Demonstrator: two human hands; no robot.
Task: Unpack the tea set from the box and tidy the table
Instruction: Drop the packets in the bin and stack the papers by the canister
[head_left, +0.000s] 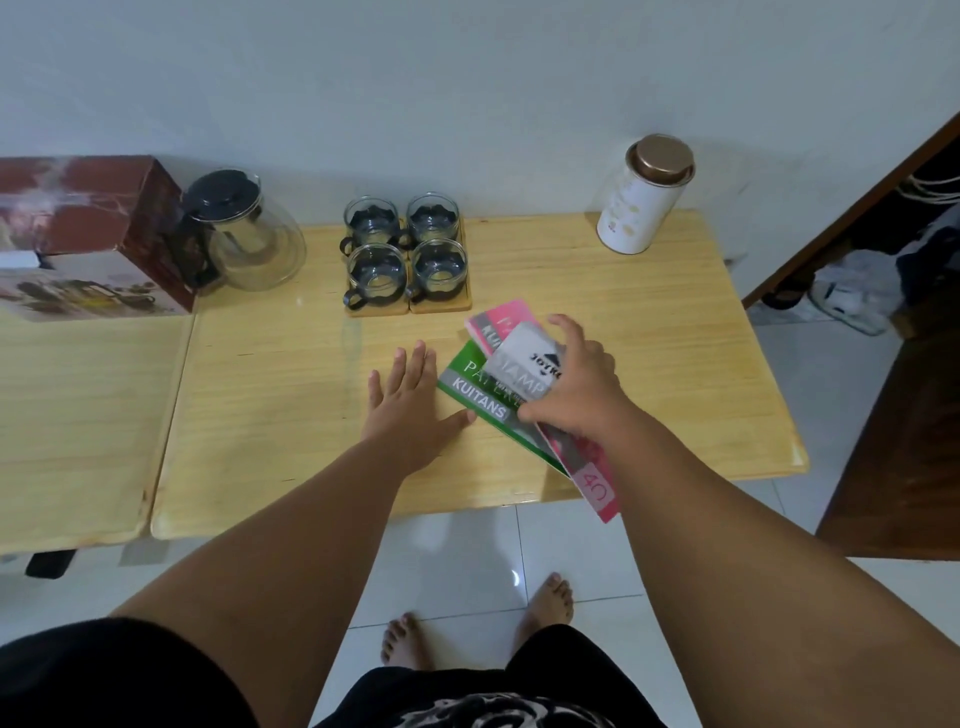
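A glass teapot (249, 234) with a black lid stands beside the dark red tea set box (88, 234) at the back left. Several glass cups (405, 254) with black holders sit on wooden coasters behind my hands. My right hand (576, 384) grips a grey stamp pad box (522, 364) on top of a pink receipt book (592, 475) and a green receipt book (475, 392). Flat on the wooden table (270, 395), my left hand (410, 400) rests with straight fingers, its thumb touching the green book's edge.
A white tin (644, 197) with a copper lid stands at the back right. A second wooden table (67, 415) adjoins on the left. A dark wooden cabinet (893, 415) is to the right. White tiled floor and my bare feet lie below the table's front edge.
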